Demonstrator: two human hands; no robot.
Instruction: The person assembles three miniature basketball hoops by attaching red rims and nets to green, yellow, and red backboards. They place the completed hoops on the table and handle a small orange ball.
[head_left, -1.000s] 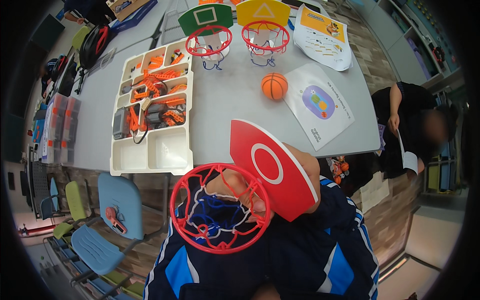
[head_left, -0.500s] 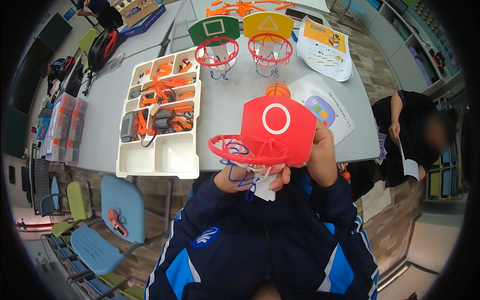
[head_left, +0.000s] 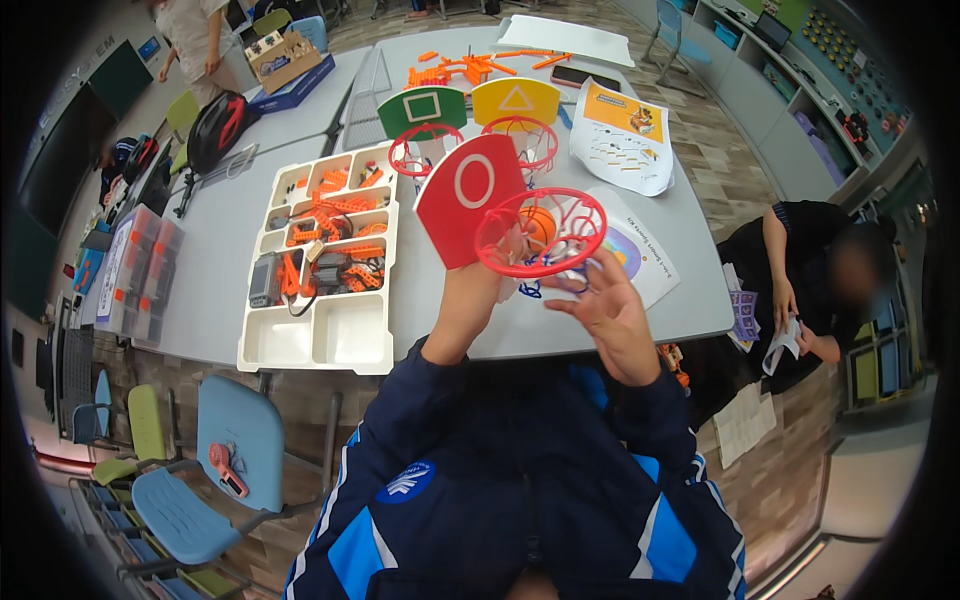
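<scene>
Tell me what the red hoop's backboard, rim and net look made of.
red backboard: probably moulded plastic, smooth, flat, even colour, white circle on it. red rim: likely plastic too, thin ring. net: seems soft cord, white and blue, hanging loose between left hand and right hand.

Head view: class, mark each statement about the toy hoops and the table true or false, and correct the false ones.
1. The red hoop is held up in the person's hands. True.
2. Its backboard bears a triangle. False: it bears a white circle; the triangle is on the yellow hoop.
3. The green hoop stands on the grey table. True.
4. The sorting tray lies to the right of the red hoop. False: it lies to its left.
5. The left hand grips the hoop from below. True.
</scene>
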